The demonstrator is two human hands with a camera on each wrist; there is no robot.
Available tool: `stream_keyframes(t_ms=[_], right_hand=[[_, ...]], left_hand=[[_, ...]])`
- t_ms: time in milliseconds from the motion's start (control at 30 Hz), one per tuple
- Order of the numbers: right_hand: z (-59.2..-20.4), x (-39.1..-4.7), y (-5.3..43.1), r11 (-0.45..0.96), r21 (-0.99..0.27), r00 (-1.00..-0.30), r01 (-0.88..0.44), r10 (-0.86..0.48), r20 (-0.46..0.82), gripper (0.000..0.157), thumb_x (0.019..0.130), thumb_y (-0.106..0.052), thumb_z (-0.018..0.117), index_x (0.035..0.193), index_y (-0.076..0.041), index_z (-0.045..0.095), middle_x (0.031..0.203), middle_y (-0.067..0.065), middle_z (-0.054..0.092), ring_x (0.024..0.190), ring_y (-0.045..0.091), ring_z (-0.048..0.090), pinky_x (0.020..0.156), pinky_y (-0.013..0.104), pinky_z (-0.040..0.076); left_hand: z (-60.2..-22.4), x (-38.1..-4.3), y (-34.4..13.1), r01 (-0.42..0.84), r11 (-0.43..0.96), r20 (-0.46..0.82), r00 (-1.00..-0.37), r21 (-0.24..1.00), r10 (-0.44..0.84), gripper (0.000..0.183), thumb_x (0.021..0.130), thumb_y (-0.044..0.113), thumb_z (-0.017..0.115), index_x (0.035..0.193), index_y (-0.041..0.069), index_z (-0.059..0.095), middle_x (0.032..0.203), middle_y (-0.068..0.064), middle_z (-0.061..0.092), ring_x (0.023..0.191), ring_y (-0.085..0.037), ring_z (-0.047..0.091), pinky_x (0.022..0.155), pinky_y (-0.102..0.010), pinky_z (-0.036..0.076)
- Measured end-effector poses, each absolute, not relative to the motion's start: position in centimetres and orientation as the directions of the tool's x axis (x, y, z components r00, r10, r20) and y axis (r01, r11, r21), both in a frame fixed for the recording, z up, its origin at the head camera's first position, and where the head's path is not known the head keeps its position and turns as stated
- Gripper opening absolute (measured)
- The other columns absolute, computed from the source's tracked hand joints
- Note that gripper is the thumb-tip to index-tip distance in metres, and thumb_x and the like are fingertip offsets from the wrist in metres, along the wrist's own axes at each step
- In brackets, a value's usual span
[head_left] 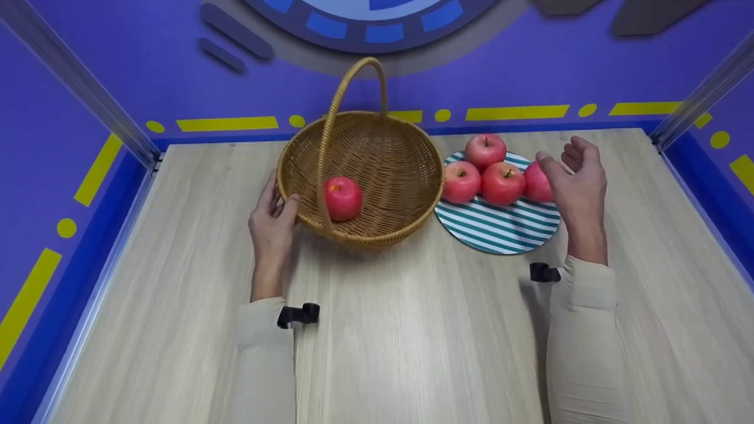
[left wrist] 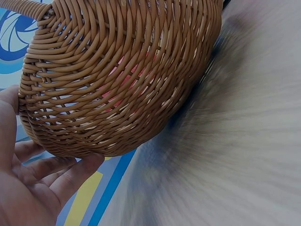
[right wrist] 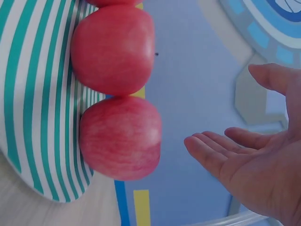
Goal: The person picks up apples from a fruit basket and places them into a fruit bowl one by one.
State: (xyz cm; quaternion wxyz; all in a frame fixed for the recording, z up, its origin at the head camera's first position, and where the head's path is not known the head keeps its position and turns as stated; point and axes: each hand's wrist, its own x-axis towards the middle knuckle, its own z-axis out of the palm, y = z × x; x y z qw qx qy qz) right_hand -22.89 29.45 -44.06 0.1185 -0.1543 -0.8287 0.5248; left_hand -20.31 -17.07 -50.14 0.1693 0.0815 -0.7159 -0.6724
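Note:
A brown wicker basket [head_left: 383, 153] with a tall arched handle stands left of centre in the head view, with one red apple [head_left: 343, 199] inside. My left hand [head_left: 274, 227] holds the basket's left side, thumb at the rim and fingers along the outer weave. Through gaps in that weave, red shows in the left wrist view. Several apples [head_left: 503, 184] sit on a round plate [head_left: 500, 232] with green and white stripes. Beside the rightmost apple [right wrist: 121, 138], my right hand [head_left: 580, 188] is raised, fingers spread loosely and apart from the fruit, the palm bare.
Basket and plate stand side by side near the back edge of a pale wooden table [head_left: 400, 341]. Behind them rises a blue-purple wall panel [head_left: 500, 76] with yellow marks. More panels enclose the left and right sides.

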Motion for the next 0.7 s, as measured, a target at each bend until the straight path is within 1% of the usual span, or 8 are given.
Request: stream_keyframes(t_ms=[167, 300, 433, 700], right_hand=[[-43.7, -22.8, 28.5, 0.431, -0.899, -0.941, 0.081, 0.33, 0.074, 0.087, 0.1, -0.045, 0.072, 0.168, -0.014, 0.028, 0.169, 0.007, 0.037, 0.154, 0.022, 0.036, 0.122, 0.036, 0.037], [-43.5, -22.8, 27.5, 0.445, -0.895, -0.951, 0.034, 0.289, 0.107, 0.086, 0.1, -0.04, 0.074, 0.167, -0.011, 0.029, 0.168, 0.01, 0.038, 0.153, 0.024, 0.038, 0.121, 0.036, 0.038], [-43.4, -22.7, 26.7, 0.464, -0.885, -0.956, -0.027, 0.246, 0.158, 0.083, 0.1, -0.034, 0.075, 0.166, -0.008, 0.032, 0.166, 0.012, 0.041, 0.151, 0.027, 0.041, 0.121, 0.039, 0.038], [-43.2, -22.3, 25.0, 0.469, -0.867, -0.948, -0.169, 0.164, 0.273, 0.075, 0.1, -0.028, 0.077, 0.161, -0.006, 0.041, 0.159, 0.012, 0.05, 0.145, 0.027, 0.049, 0.119, 0.041, 0.042]], left_hand=[[-50.1, -20.3, -17.0, 0.112, 0.068, 0.129, -0.931, 0.991, -0.341, 0.064, 0.1, 0.017, 0.067, 0.161, 0.016, 0.049, 0.152, -0.015, 0.058, 0.123, -0.028, 0.067, 0.081, -0.028, 0.064], [-50.2, -20.3, -17.1, 0.116, 0.066, 0.132, -0.932, 0.991, -0.338, 0.064, 0.1, 0.018, 0.067, 0.161, 0.016, 0.048, 0.152, -0.015, 0.057, 0.123, -0.027, 0.067, 0.083, -0.028, 0.063], [-50.2, -20.2, -17.1, 0.124, 0.083, 0.144, -0.933, 0.989, -0.33, 0.064, 0.101, 0.02, 0.067, 0.162, 0.016, 0.047, 0.152, -0.014, 0.058, 0.126, -0.026, 0.066, 0.085, -0.027, 0.062], [-50.1, -20.1, -17.1, 0.11, 0.086, 0.132, -0.935, 0.99, -0.33, 0.066, 0.1, 0.021, 0.068, 0.162, 0.019, 0.047, 0.154, -0.012, 0.057, 0.126, -0.024, 0.066, 0.09, -0.032, 0.062]])
